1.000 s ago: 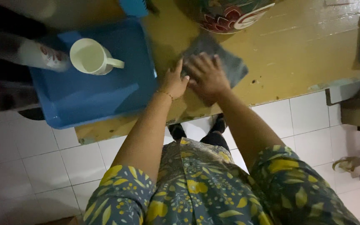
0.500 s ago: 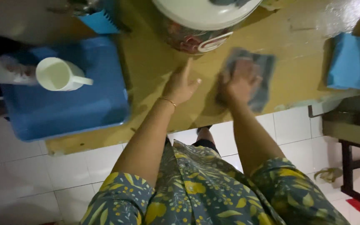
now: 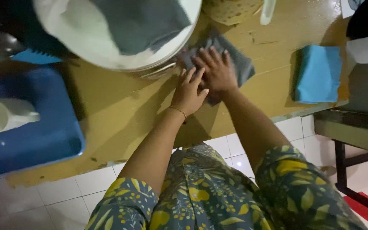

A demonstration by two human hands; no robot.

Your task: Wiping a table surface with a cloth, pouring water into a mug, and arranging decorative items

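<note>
My right hand [image 3: 219,71] lies flat, fingers spread, pressing a grey cloth [image 3: 239,64] onto the yellow wooden table [image 3: 120,110]. My left hand [image 3: 189,91] rests open on the table right beside it, its fingertips touching the cloth's left edge and my right hand. A thin bracelet sits on my left wrist. The cloth lies just below a large round white lid [image 3: 107,30] of a pot, which hides the cloth's upper left corner.
A blue tray [image 3: 30,140] with a white mug [image 3: 1,115] sits at the left. A folded blue cloth [image 3: 318,74] lies at the right table edge. A dark bench [image 3: 354,127] stands to the right over the white tiled floor [image 3: 56,191].
My right hand slid the grey cloth left and up toward the pot. My left hand moved onto its edge. The view shifted, so tray and mug sit farther left.
</note>
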